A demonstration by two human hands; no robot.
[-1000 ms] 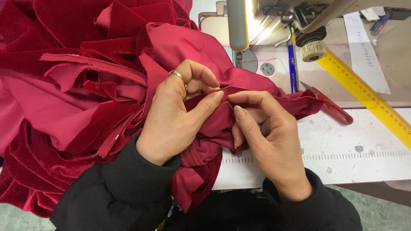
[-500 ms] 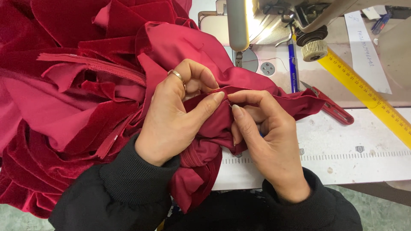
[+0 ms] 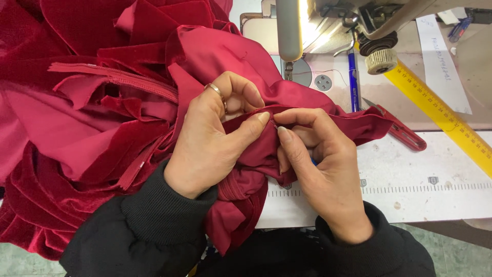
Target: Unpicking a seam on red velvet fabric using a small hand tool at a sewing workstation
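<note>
Fabric lies heaped on the left of the bench; behind it stands the sewing machine, a ruler at right.

A white worktable fills the lower right of the frame. A lit sewing machine stands at the top. Greenish floor shows at the bottom right edge.

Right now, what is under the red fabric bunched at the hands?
Under the red fabric lies the white sewing table, with a printed ruler strip showing beside the right hand. Whatever lies beneath the heap by the left hand is covered.
</note>
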